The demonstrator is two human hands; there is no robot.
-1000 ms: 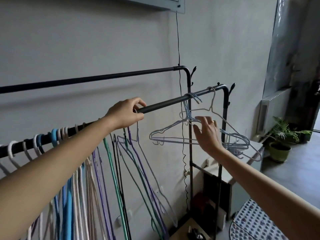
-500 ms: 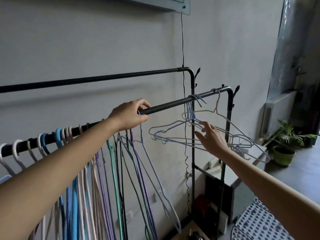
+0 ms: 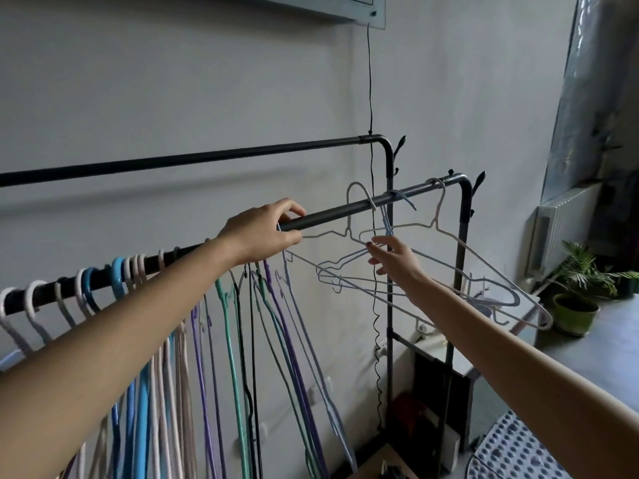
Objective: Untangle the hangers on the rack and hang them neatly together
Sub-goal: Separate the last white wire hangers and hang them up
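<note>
Steadying the black metal rack rail, the left hand is curled around it while the right hand pinches tangled pale wire hangers for separation.

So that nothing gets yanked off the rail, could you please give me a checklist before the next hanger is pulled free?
1. Left hand grips the black front rail: ok.
2. Right hand has a firm hold on the tangled pale wire hangers: cannot tell.
3. White hanger hook seated on the rail: not ok, lifted.
4. Remaining tangled hooks on the rail: ok.
5. Tangle undone: not ok.
</note>
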